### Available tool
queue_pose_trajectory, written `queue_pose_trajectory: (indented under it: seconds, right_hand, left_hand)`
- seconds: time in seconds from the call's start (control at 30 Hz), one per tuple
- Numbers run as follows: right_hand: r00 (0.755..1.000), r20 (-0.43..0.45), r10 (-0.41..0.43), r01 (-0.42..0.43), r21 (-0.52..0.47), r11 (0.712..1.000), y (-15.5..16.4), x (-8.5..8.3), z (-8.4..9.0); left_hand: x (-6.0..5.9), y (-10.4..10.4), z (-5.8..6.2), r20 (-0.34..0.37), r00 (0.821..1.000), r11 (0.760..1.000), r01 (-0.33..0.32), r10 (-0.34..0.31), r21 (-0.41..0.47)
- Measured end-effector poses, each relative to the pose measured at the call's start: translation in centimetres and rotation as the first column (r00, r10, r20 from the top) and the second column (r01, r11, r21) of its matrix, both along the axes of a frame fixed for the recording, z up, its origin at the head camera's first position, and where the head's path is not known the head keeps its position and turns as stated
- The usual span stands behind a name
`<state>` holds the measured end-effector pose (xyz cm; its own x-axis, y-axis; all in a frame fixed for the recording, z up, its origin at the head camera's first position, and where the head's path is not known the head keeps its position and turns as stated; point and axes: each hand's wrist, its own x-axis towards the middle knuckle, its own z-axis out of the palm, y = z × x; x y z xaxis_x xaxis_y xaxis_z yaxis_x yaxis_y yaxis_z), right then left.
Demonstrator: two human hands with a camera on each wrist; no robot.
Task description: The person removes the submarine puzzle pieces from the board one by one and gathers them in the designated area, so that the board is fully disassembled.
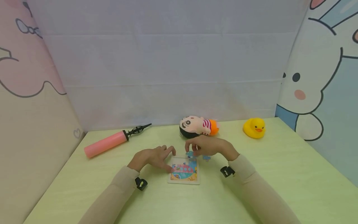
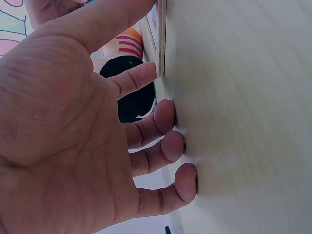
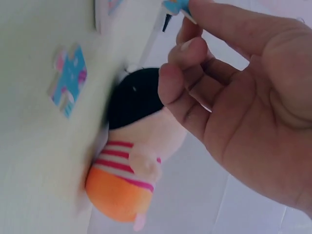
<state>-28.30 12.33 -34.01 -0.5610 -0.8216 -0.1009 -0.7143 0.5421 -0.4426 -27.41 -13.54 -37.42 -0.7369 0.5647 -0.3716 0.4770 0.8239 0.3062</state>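
A small jigsaw puzzle in a pale tray lies on the table, its picture partly filled with pink, teal and blue pieces. My left hand rests at the tray's left side, thumb over the picture's left edge. In the left wrist view its index fingertip meets the tray's corner, while the other fingertips rest on the table. Over the tray's far edge, my right hand pinches a blue puzzle piece between thumb and fingers. Another blue puzzle piece lies loose on the table just right of the tray.
Behind my right hand lies a plush doll with a striped top and orange bottom. A pink hand pump with a black nozzle lies at the back left. A yellow rubber duck sits at the back right, near the wall.
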Motion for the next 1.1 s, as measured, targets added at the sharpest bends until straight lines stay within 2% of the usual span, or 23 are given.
queue_pose_trajectory:
  seconds: [0.3, 0.57, 0.83, 1.1]
  right_hand:
    - [0.993, 0.117, -0.002, 0.006, -0.041, 0.999, 2.1, -0.4, 1.1]
    - [0.984, 0.173, -0.051, 0.047, 0.029, 0.999, 3.2, -0.7, 1.2]
    - [0.956, 0.274, -0.106, 0.081, 0.102, 0.991, 5.1, -1.2, 1.3]
    - [0.910, 0.387, -0.148, 0.099, 0.143, 0.985, 6.5, -2.0, 0.7]
  left_hand:
    - [0.0, -0.2, -0.2, -0.009, 1.000, 1.000, 0.018, -0.018, 0.011]
    - [0.0, -0.1, -0.2, -0.013, 1.000, 1.000, 0.023, -0.023, 0.010]
    - [0.0, 0.0, -0.1, -0.009, 1.000, 1.000, 0.019, -0.019, 0.003]
    - [0.1, -0.1, 0.1, -0.004, 1.000, 1.000, 0.016, -0.016, 0.011]
